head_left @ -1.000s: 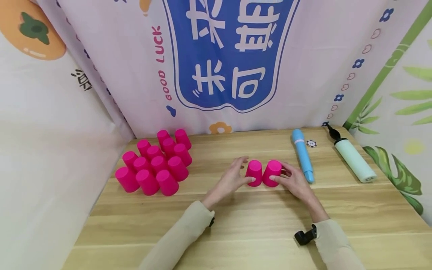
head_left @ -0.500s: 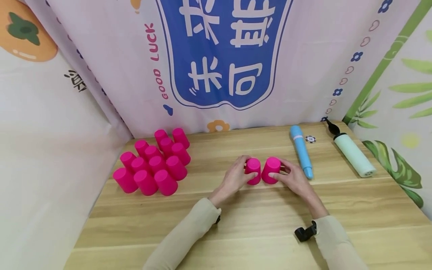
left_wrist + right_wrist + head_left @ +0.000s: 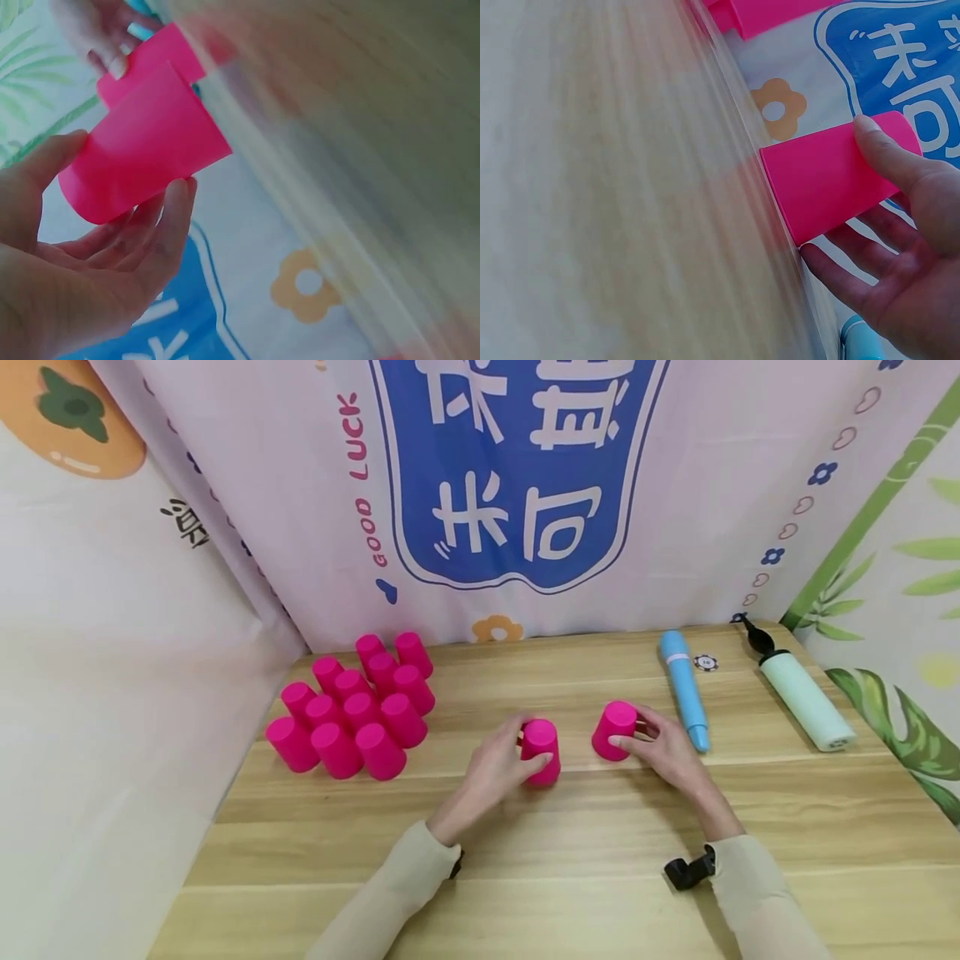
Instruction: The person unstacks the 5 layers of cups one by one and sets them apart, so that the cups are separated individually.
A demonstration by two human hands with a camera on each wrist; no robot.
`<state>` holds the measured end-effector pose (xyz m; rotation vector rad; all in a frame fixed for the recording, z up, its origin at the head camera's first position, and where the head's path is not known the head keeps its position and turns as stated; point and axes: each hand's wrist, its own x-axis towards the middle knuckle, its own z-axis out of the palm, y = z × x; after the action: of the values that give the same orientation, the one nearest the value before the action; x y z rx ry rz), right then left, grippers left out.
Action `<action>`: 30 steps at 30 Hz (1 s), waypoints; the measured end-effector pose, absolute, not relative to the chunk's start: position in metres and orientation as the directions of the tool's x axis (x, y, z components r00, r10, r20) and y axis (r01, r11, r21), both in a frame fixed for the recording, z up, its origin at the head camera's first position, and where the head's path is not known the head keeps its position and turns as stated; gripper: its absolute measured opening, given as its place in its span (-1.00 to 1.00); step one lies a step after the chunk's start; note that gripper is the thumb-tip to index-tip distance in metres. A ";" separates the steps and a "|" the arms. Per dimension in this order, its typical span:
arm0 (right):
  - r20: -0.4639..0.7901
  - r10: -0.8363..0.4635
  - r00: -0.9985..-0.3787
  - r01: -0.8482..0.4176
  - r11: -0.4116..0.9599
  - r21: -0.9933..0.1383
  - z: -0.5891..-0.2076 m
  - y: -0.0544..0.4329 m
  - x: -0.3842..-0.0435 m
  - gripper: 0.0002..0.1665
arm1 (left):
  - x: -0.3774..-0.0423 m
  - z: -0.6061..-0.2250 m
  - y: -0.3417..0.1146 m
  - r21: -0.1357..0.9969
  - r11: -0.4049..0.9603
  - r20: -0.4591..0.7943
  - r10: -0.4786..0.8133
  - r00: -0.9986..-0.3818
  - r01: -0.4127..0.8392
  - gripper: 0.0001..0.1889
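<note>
Two upside-down pink cups are in my hands over the middle of the wooden table. My left hand (image 3: pixel 495 768) grips the left cup (image 3: pixel 542 752) between thumb and fingers; its wide rim faces down. In the left wrist view this cup (image 3: pixel 142 150) overlaps the other one behind it. A gap separates it from the right cup (image 3: pixel 615 731), which stands a little farther back. My right hand (image 3: pixel 667 752) holds that one from its right side, thumb on the near face. The right wrist view shows this cup (image 3: pixel 832 180) with its rim right at the tabletop.
Several more upside-down pink cups (image 3: pixel 341 752) stand grouped at the table's left. Right of my right hand lie a blue tube-shaped object (image 3: pixel 684 689), a small poker chip (image 3: pixel 706 663) and a pale green hand pump (image 3: pixel 806 697). A printed cloth (image 3: pixel 315 552) hangs behind the table.
My left fingers have closed round the left cup and drawn it leftward and a little nearer, widening the gap between the two cups. The right hand stays on its cup. The head view shifts slightly.
</note>
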<state>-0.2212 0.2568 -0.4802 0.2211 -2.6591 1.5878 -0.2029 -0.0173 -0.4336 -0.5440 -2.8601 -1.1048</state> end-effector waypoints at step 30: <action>0.119 -0.107 -0.987 -0.156 0.491 -0.857 -0.482 0.257 -0.222 -0.20 | -0.137 -0.375 -0.196 0.646 0.762 0.355 -0.241 -0.903 0.051 -0.41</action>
<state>-0.2224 0.2574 -0.4818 0.2360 -2.6696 1.5424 -0.1373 -0.1960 -0.3747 0.1445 -2.5358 -0.9470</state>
